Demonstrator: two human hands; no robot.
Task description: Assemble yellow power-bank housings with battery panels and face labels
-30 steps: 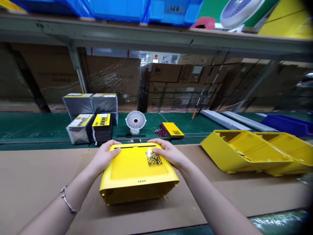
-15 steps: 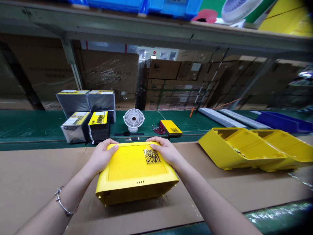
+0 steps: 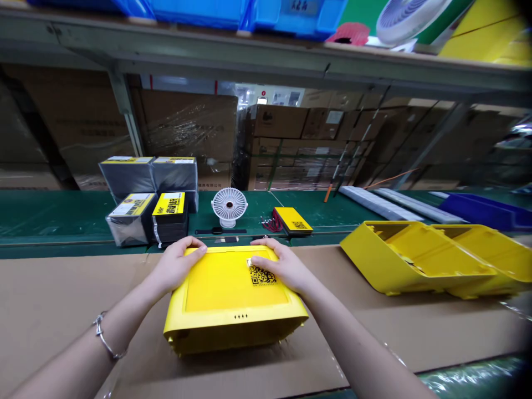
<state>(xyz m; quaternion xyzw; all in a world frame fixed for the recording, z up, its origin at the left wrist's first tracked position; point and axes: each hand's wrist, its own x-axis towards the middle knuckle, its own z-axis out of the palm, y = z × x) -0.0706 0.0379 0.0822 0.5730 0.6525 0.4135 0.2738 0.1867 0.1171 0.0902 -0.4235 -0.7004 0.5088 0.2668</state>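
A yellow plastic housing (image 3: 224,296) rests on the cardboard in front of me, its open side facing me and its flat recessed panel on top. A black QR code (image 3: 262,275) is on the panel's right part. My left hand (image 3: 177,266) grips the far left corner, thumb on top and fingers over the far edge. At the far right corner, my right hand (image 3: 286,265) holds the housing too, its thumb lying on the panel over the upper edge of the code. Any fingertips behind the far edge are hidden.
Two more yellow housings (image 3: 415,266) lie on the right. Behind stand a small white fan (image 3: 229,206), wrapped stacks of yellow-and-black labels (image 3: 169,219), yellow QR panels (image 3: 294,219) with red wires, and a blue bin (image 3: 484,210). A shelf beam (image 3: 266,61) crosses overhead.
My right thumb has slid left and inward across the panel, to the QR code's top left. Both hands still hold the housing. The whole view has shifted slightly.
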